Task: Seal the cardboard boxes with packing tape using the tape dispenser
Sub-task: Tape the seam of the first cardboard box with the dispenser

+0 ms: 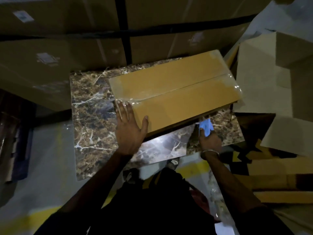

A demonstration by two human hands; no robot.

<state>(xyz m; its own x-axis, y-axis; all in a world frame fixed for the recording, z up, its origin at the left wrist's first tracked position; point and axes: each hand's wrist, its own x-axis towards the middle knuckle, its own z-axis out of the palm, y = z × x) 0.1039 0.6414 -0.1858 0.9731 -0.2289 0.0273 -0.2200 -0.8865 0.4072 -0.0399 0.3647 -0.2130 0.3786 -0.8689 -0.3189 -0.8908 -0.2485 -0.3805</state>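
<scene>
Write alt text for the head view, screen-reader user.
A person's left hand presses flat on the near corner of a taped cardboard box lying on a marble-patterned slab. The right hand grips a blue object by the box's near edge; larger boxes stand behind.

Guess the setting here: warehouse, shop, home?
Probably a warehouse or packing area: stacked large cartons with labels behind, flat cardboard sheets at right, and a taped cardboard box on a marble-patterned slab on the floor.

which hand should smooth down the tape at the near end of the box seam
Left. The left hand lies flat on the box beside the wrinkled tape. The right hand grips a blue object below the box edge.
</scene>
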